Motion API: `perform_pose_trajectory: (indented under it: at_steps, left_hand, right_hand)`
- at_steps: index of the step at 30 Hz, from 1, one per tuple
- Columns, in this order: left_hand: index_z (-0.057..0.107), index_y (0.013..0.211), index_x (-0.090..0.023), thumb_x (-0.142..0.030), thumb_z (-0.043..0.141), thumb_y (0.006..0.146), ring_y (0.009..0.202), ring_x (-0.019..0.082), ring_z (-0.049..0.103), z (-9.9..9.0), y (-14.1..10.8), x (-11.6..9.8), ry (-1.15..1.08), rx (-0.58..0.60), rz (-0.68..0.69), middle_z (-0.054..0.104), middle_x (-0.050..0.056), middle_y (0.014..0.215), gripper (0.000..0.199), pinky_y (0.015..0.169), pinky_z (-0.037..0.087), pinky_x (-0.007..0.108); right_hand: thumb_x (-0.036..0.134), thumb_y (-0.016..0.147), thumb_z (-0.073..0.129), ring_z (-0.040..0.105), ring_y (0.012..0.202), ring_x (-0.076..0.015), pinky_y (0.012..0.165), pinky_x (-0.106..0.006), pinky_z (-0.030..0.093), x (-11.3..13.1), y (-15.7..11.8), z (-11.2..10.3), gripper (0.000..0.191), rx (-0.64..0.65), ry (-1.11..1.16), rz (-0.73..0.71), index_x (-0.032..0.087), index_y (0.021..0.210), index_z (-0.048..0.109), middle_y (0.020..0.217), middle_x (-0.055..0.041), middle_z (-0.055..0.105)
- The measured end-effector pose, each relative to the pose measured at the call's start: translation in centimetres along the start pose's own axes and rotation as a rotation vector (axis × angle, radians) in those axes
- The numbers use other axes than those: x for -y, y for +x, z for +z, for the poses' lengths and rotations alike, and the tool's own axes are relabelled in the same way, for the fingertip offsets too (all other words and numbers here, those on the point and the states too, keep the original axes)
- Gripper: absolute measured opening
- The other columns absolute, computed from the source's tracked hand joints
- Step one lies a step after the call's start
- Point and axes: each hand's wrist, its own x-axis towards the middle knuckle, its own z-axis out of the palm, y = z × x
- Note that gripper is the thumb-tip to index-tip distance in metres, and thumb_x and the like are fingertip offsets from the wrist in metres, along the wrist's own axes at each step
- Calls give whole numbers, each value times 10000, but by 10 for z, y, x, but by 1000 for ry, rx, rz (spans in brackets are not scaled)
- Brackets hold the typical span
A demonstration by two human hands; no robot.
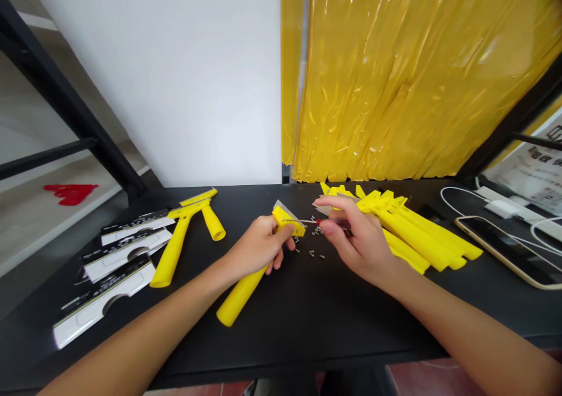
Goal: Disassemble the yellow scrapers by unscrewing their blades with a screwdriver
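Observation:
My left hand (259, 246) grips a yellow plastic scraper (240, 296) by its neck, with the handle pointing down toward me. A metal blade (281, 208) sits in the scraper's head. My right hand (357, 238) pinches a thin screwdriver (333, 223) with a red grip, and its shaft reaches to the yellow head. Several tiny metal screws (314, 243) lie on the black bench (307, 325) just below the hands. Behind my right hand is a pile of yellow scrapers (417, 226).
Another yellow scraper (184, 238) and several white blade packs (105, 299) lie at the left. A phone (500, 249) and white cables (504, 208) sit at the right. Behind the bench hang a white wall (175, 79) and crumpled yellow plastic sheeting (395, 79).

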Motion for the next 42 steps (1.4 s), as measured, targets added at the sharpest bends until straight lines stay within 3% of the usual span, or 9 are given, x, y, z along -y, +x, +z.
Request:
perform_pose_trajectory:
  at_steps: [3,7,13,19,23,26,32,38,42]
  left_hand:
    - [632,762,-157,-470,462,986,310,119,503,0,2,1,0,-1,-14,569,6,424,421,332,366,198]
    - [626,777,-152,-454,438,997,310,115,505,-1,1,-2,6,-16,-23,573,3,428,418,339,369,195]
    - [630,771,-150,-473,451,992,311,116,506,0,0,-2,4,-9,-15,576,7,427,430,341,376,196]
    - [632,763,-154,-446,451,996,309,112,512,1,-1,-2,2,-15,-11,574,10,427,415,337,370,191]
    - [634,768,-159,-473,455,990,309,116,509,1,1,3,5,-18,-4,574,6,430,424,332,374,198]
    - [633,776,-159,-485,458,987,305,114,502,1,3,5,19,-28,-6,572,3,427,427,335,379,199]
    - [629,771,-157,-467,445,990,311,118,515,0,3,4,16,-31,13,574,2,436,422,336,375,198]
    - [631,764,-154,-485,463,982,310,117,511,1,2,2,21,-31,-6,576,6,435,431,334,374,197]
    - [640,776,-153,-485,450,989,321,124,527,0,-1,-1,15,-34,-2,580,10,440,439,340,387,203]
  right_hand:
    - [226,1000,518,509,549,-107,553,-245,428,-2,-1,-1,314,-8,32,44,225,1314,504,690,59,528]
    - [174,977,508,551,652,-121,633,-268,467,-1,-2,1,393,-16,91,4,217,1365,457,810,21,564]
    - [237,1000,513,439,500,-107,513,-252,387,0,0,0,306,-47,49,119,238,1306,515,633,73,463]
    - [188,928,573,512,630,-131,578,-276,450,0,0,5,471,-107,85,33,238,1377,442,826,17,508]
    - [274,973,570,504,562,-109,540,-249,403,-3,-1,2,306,-52,-37,57,230,1271,520,721,49,534]
    - [241,1013,494,496,543,-107,557,-247,420,-4,-1,-1,257,-27,-12,55,232,1268,525,673,61,512]
    - [178,980,513,638,880,-186,755,-325,543,-3,1,-2,419,19,-30,-140,221,1392,452,1048,-75,642]
    - [191,1002,495,691,846,-170,780,-301,540,-4,3,-6,174,-32,-87,-138,226,1109,627,965,-43,733]
    - [163,988,443,654,843,-189,767,-342,528,-1,3,-7,327,-61,-65,-80,216,1296,537,1009,-74,687]
